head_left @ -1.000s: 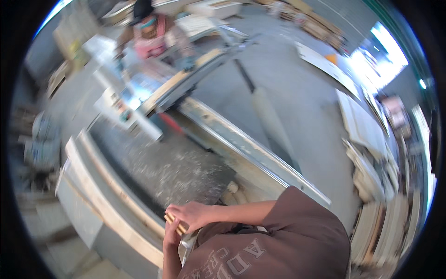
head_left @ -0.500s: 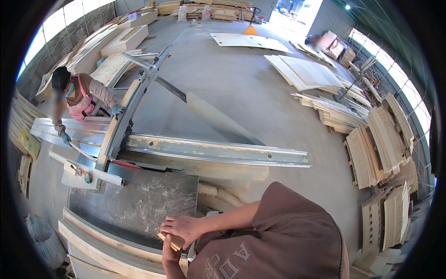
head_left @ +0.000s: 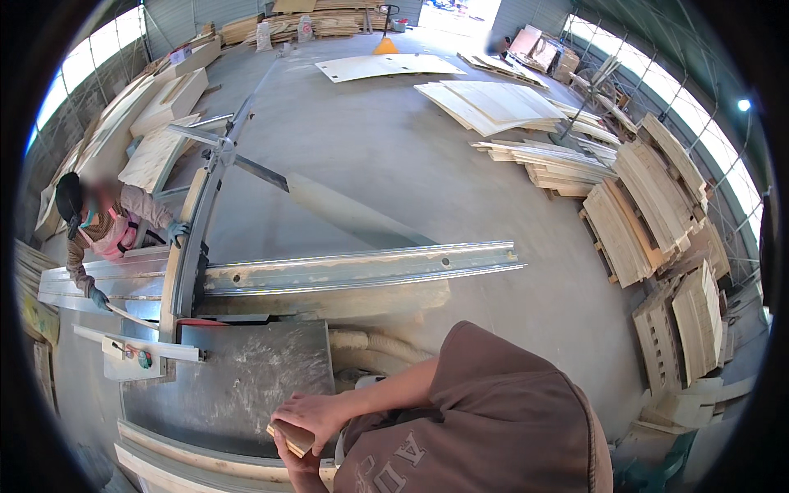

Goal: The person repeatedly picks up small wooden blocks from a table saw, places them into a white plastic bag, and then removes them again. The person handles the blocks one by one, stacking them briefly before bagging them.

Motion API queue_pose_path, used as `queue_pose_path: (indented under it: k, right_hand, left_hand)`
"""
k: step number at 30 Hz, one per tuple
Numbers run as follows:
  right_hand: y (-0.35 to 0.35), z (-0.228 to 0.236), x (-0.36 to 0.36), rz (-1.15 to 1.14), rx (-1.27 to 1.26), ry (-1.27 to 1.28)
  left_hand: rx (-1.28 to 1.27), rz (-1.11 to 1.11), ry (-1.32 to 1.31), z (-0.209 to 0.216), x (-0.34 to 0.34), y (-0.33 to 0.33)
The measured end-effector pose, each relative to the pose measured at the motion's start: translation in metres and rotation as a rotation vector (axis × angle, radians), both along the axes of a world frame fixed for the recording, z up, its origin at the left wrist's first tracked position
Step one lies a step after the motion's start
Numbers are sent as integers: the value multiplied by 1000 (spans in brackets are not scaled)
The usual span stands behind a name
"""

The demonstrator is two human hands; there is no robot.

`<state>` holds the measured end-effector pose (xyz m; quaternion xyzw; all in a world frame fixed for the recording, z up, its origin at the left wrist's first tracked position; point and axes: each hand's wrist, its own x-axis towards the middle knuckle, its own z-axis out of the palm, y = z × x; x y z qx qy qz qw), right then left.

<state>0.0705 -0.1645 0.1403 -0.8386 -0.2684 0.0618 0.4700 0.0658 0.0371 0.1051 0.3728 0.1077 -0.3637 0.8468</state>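
Near the front edge of the dark saw table (head_left: 238,374), a small stack of short wood pieces (head_left: 292,439) is held between my hands. My right hand (head_left: 311,413) wraps over its top and far side, while my left hand (head_left: 293,457) grips it from below. Both hands are closed on the stack, close to my body. Across the machine at the left, a co-worker in a pink apron rests one gloved hand (head_left: 177,232) on a long wooden strip (head_left: 182,246) along the crossbar. The co-worker's other glove (head_left: 99,298) holds a thin curved stick (head_left: 131,317).
Long boards (head_left: 197,464) lie along the table's near side. A metal sliding rail (head_left: 362,268) reaches out to the right. Panel stacks (head_left: 493,107) and pallets of boards (head_left: 629,226) stand on the right. A yellow pallet jack (head_left: 385,46) is far back.
My view has swung, so the scene sits further left. The wood stack has turned in my hands, showing more of its broad face. The co-worker's head has shifted.
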Motion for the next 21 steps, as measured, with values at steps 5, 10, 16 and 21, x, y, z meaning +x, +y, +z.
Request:
queue_pose_path:
  k: [5,10,16,21]
  right_hand:
    - [-2,-13,1,-37,29,-58]
    - [-13,-10,0,-68,-29,-26]
    - [-15,-9,1,-72,-61,-63]
    - [-20,-17,1,-61,-131,-60]
  left_hand:
    - [-37,-16,28,-14,0,0]
    - [-54,-60,9,-24,-2,-2]
    - [-7,-51,-11,-25,-4,-3]
    - [-147,-112,-72,-42,5,6]
